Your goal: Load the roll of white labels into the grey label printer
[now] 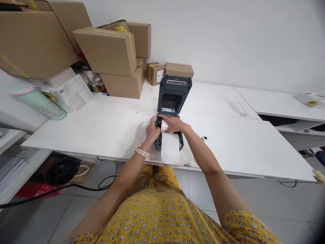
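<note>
A dark grey label printer [174, 93] stands on the white table with its lid raised. Inside its body lies a white paper roll [164, 125], and a wide strip of white paper [170, 147] hangs out over the front. My right hand [173, 123] reaches over the roll, its fingers curved round it. At the printer's left side is my left hand [152, 130], thumb and fingers spread on the edge of the body. A small white roll [204, 138] lies on the table right of the printer.
Cardboard boxes [106, 51] are stacked at the back left, with smaller ones [179, 70] behind the printer. A mint-green bottle [40, 101] leans at the far left by a white box [69, 89]. Black cables [106, 184] hang below the white table [241, 145].
</note>
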`<state>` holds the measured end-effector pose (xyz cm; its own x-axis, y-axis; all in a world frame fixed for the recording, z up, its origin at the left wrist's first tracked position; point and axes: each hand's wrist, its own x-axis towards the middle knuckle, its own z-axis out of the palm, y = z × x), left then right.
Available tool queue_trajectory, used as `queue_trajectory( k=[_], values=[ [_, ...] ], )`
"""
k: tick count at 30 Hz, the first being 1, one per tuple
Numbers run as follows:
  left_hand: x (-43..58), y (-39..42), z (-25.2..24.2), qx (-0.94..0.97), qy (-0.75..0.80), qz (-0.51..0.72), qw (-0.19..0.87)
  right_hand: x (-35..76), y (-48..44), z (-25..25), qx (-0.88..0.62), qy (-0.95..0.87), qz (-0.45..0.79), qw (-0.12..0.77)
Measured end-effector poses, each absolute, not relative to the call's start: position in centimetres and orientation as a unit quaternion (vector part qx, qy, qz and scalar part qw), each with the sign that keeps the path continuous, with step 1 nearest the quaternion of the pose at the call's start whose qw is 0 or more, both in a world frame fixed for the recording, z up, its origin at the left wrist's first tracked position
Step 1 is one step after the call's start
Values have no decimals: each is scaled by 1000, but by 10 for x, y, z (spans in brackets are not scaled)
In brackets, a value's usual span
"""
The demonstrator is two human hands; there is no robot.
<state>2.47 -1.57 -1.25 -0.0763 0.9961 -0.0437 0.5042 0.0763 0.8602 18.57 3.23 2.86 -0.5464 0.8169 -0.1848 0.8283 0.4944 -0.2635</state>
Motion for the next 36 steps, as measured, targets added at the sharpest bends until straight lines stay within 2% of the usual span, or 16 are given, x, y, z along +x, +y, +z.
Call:
queue_trajectory(
  k=[7, 12, 20, 25, 31, 33, 36],
  values=[
    [24, -17, -16, 569, 639, 375, 357, 242, 5, 80, 346, 860, -319, -199],
    [24, -16, -19, 572, 635, 375, 359, 306, -14, 95, 417, 805, -308, -287],
    [23, -15, -18, 573, 640, 373, 350, 328, 8, 17, 546, 681, -378, -307],
    [23, -14, -19, 585, 635, 371, 342, 337, 5, -10, 550, 650, -423, -311],
    [24, -14, -18, 573, 628, 392, 352, 394, -36, -22, 539, 577, -452, -416],
    [25, -14, -18, 572, 627, 395, 352, 402, -52, -30, 563, 558, -459, -401],
    [25, -13, -19, 572, 623, 399, 354, 396, -71, -42, 566, 565, -499, -333]
  ],
)
